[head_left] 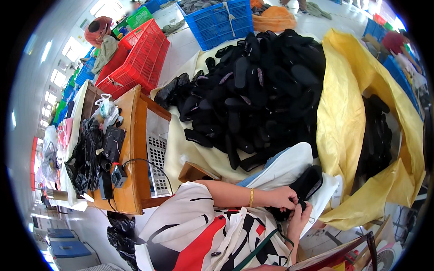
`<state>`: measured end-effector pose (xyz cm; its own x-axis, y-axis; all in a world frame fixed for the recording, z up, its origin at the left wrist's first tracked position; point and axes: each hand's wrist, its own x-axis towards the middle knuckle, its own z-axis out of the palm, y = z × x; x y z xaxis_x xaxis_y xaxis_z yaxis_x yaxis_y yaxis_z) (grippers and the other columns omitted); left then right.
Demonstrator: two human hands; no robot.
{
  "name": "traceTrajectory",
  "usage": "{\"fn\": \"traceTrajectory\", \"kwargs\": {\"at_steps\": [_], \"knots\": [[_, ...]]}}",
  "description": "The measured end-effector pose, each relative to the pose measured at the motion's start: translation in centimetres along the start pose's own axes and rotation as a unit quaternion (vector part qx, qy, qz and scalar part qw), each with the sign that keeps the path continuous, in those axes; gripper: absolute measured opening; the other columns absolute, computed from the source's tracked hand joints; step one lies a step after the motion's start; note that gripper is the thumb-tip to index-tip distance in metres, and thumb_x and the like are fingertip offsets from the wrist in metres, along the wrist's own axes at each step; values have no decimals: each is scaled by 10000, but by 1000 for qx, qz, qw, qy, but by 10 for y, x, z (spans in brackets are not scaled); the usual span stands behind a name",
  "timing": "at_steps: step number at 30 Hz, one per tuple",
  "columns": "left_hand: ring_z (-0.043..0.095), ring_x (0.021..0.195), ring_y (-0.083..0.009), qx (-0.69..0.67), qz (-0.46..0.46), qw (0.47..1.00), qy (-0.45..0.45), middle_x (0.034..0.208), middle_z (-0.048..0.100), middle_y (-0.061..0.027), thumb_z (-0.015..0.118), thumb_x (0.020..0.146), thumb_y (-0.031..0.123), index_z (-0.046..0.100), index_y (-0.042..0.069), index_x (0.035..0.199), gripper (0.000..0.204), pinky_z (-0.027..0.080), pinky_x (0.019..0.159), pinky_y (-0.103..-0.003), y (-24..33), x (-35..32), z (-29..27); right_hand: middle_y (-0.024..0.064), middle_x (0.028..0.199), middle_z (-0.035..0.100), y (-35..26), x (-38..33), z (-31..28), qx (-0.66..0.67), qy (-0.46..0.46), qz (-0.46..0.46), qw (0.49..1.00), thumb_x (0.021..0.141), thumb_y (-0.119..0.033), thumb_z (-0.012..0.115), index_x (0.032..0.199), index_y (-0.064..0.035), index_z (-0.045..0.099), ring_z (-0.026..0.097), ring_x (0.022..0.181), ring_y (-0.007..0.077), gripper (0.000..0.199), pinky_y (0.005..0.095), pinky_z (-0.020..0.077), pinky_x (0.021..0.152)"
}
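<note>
A black cloth shoe (307,183) lies over the white and blue cloth (282,169) at my lap. My left hand (285,198), with a gold bracelet at its wrist, is closed in a pinch at the near end of the shoe. Opposite it, my right hand (300,218) also pinches, its fingertips meeting the left ones around a small black part of the shoe. The exact grip is partly hidden by the fingers. Beyond my hands rises a big heap of black shoes (253,95), spread over a pale sheet (176,156).
On the right stands an open yellow sack (341,122) with more black shoes inside. A wooden table (131,180) at left bears black plastic bags (83,158) and a cable. Red (144,61) and blue crates (221,27) stand behind. A person (97,31) bends at the far left.
</note>
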<state>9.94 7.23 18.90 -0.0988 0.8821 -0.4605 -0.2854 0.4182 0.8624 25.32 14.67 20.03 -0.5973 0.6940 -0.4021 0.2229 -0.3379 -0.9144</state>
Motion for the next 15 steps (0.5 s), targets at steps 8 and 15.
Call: {"fn": "traceTrajectory", "kwargs": {"at_steps": [8,15], "knots": [[603,547,-127,-13,13,1000,1,748,648,-57,744,790,205,671,20,927,241,519,502,-261,1,0,1,20,765,634,-31,31,-44,-235,-83,-122,961,1030,-195,528,1075,-45,646,581,601,83,196,216,429,525],[646,591,-147,-67,8,997,-43,795,658,-64,675,842,176,599,42,968,199,523,488,-273,18,-5,-14,41,667,565,-13,44,-33,-193,-102,-145,965,1003,-191,586,856,-25,579,547,582,132,222,295,445,531]]}}
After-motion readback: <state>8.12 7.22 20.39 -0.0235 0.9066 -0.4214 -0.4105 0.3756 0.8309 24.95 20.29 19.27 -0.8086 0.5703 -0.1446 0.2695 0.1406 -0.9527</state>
